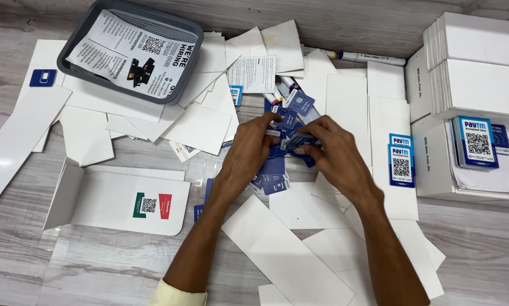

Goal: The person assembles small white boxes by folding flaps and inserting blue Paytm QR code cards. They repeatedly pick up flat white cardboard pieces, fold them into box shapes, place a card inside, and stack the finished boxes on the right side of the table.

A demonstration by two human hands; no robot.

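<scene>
- Far left: grey mesh basket [73,59] on the pale wood-grain bench [96,272], a black-and-white printed leaflet [135,54] lying in it.
- Just left of the basket: white card with a small blue square [43,77], among loose white card sheets [84,136] scattered flat.
- Near left: opened white envelope-like folder [124,201], flap raised at its left end, a small green, white and red label with a code square [151,205] on its face.
- Centre: left hand [249,153] and right hand [336,156] close together over a heap of small dark-blue cards [274,181].
- Left fingers [268,122] and right fingers [305,136] bent and closed on a small bunch of those blue cards [291,141], held just above the heap, between the two hands; exact number in the grip not to be told.
- Pale yellow sleeve cuff [178,294] at the left forearm, near edge.
- Far of the hands: a printed white slip [253,73] and two markers, one [365,57] lying across the far side, one [288,84] partly under cards.
- Right of the hands: long white cards [387,113] with two blue-and-white code stickers [401,160] on top.
- Far right: stacks of white boxes [475,68], and a pile of blue-bordered code cards [474,141] on a lower box.
</scene>
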